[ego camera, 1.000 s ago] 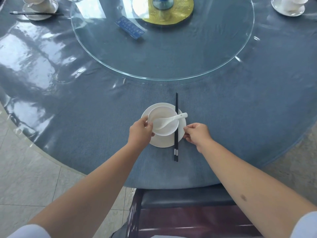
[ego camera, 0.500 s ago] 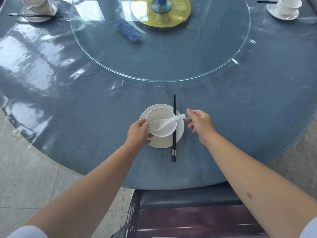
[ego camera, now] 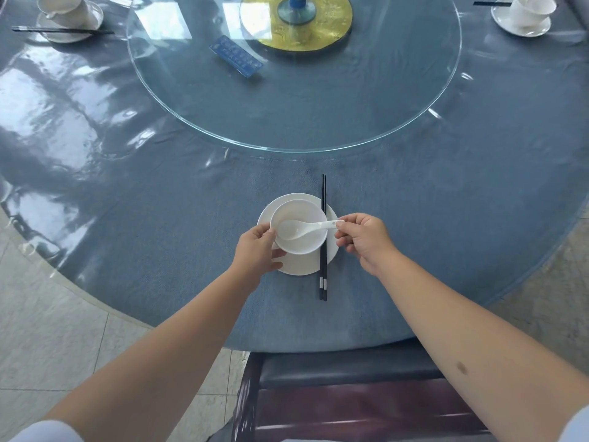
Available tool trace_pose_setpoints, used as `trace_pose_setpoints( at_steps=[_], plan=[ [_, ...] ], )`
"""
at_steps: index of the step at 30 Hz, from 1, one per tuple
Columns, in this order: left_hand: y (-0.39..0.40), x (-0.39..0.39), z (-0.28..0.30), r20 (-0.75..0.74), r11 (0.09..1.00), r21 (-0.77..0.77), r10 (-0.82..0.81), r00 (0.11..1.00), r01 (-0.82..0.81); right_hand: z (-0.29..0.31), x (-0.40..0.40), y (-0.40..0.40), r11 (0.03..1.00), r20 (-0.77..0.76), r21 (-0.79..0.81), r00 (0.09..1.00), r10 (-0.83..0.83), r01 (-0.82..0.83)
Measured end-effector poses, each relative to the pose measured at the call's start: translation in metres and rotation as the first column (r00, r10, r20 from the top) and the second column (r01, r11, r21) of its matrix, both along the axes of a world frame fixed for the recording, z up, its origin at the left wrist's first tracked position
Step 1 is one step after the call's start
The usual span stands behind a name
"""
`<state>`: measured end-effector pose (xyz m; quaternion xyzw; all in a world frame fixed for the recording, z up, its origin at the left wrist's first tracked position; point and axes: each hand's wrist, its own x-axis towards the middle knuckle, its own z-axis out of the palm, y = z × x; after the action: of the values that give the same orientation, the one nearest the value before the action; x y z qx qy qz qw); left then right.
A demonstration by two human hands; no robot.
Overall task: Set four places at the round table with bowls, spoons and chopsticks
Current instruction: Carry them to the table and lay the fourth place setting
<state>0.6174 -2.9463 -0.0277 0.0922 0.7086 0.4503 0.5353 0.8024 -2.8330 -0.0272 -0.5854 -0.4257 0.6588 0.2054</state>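
A white bowl (ego camera: 302,244) sits on a white saucer plate (ego camera: 299,266) near the table's front edge. A white spoon (ego camera: 299,229) lies in the bowl with its handle pointing right. Black chopsticks (ego camera: 323,275) lie across the plate's right side, pointing away from me. My left hand (ego camera: 256,253) grips the bowl's left rim, fingers resting on the plate. My right hand (ego camera: 363,240) pinches the tip of the spoon handle. Two more settings stand far off: a bowl (ego camera: 63,8) with chopsticks (ego camera: 63,30) at top left, and another bowl (ego camera: 530,9) at top right.
A round glass turntable (ego camera: 318,122) covers the middle of the blue table (ego camera: 159,218), carrying a yellow disc (ego camera: 296,36) and a blue card (ego camera: 236,55). A dark chair (ego camera: 344,397) stands under the front edge. Tiled floor (ego camera: 47,346) shows at left.
My right hand moved from the plate's right edge up to the spoon handle and closed on its tip. The left hand stayed at the bowl's left rim.
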Motion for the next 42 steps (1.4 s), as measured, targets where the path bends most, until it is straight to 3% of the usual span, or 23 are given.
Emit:
trace_pose_setpoints(
  at_steps=[8, 11, 14, 17, 20, 22, 24, 26, 31, 42],
  plan=[
    [-0.002, -0.004, 0.002, 0.009, 0.999, -0.046, -0.021, 1.0, 0.022, 0.002, 0.008, -0.004, 0.999, -0.015, -0.005, 0.999, 0.04, -0.041],
    [-0.007, -0.008, -0.002, -0.169, 0.999, -0.033, -0.018, 0.986, 0.012, 0.0, 0.017, -0.005, 1.0, 0.013, -0.001, 1.0, 0.021, -0.021],
    [-0.017, -0.014, -0.006, -0.398, 0.999, -0.018, 0.019, 0.917, -0.029, -0.007, 0.024, -0.012, 0.999, 0.157, 0.026, 0.987, -0.027, 0.023],
    [-0.026, -0.017, -0.011, -0.481, 0.987, -0.146, -0.012, 0.877, -0.066, -0.016, 0.025, -0.026, 1.0, 0.253, 0.011, 0.967, -0.02, 0.018],
    [-0.041, -0.004, -0.014, -0.422, 0.97, -0.221, -0.006, 0.906, -0.097, -0.021, 0.021, -0.044, 0.998, 0.268, -0.04, 0.962, 0.05, -0.041],
    [-0.052, 0.015, -0.018, -0.33, 0.961, -0.265, -0.165, 0.929, 0.077, -0.025, 0.019, -0.055, 0.994, 0.254, -0.084, 0.963, 0.088, -0.068],
    [-0.057, 0.038, -0.021, -0.122, 0.92, -0.269, -0.327, 0.937, 0.286, -0.027, 0.018, -0.062, 0.991, 0.244, -0.104, 0.964, 0.108, -0.085],
    [-0.054, 0.054, -0.021, 0.024, 0.903, -0.255, -0.351, 0.936, 0.346, -0.029, 0.018, -0.064, 0.991, 0.235, -0.105, 0.966, 0.111, -0.088],
    [-0.04, 0.065, -0.015, 0.203, 0.857, -0.216, -0.429, 0.88, 0.468, -0.029, 0.021, -0.061, 0.981, 0.212, -0.122, 0.961, 0.176, -0.153],
    [-0.032, 0.064, -0.021, 0.391, 0.888, -0.161, -0.344, 0.854, 0.432, -0.026, 0.017, -0.053, 0.959, 0.175, -0.146, 0.948, 0.267, -0.243]
  ],
)
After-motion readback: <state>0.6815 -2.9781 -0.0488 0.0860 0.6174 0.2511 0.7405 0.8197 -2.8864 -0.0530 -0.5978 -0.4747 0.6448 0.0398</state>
